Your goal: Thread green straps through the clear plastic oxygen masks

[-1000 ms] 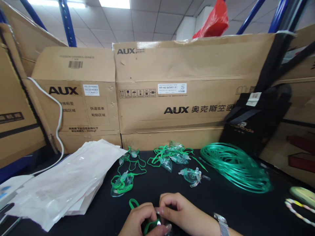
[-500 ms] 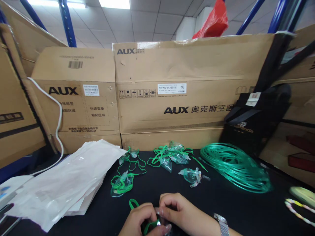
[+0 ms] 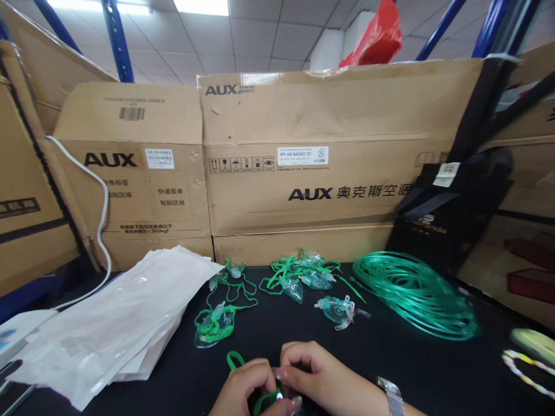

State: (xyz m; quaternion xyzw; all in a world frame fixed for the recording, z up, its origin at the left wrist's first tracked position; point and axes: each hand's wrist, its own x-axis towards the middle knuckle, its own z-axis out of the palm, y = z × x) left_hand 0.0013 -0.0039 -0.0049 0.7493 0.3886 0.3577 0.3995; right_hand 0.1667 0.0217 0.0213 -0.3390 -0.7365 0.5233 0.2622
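Close together at the bottom middle, my left hand (image 3: 254, 387) and my right hand (image 3: 310, 370) are both closed on an oxygen mask. Its green elastic strap (image 3: 235, 360) loops up behind my left hand and also shows between the fingers. Most of the mask body is hidden by my fingers and the frame's lower edge. Ahead of my hands lie a clear green mask with strap (image 3: 215, 323) on the left, a mask without a visible strap (image 3: 337, 311) on the right, and several masks in a tangle of straps (image 3: 303, 271) behind.
White plastic bags (image 3: 121, 323) are stacked on the left, beside a white cable (image 3: 104, 214). A coil of green tubing (image 3: 416, 294) lies on the right, with a beaded loop (image 3: 526, 372) nearer. Cardboard boxes (image 3: 347, 214) and a black bag (image 3: 437, 225) stand at the back of the black table.
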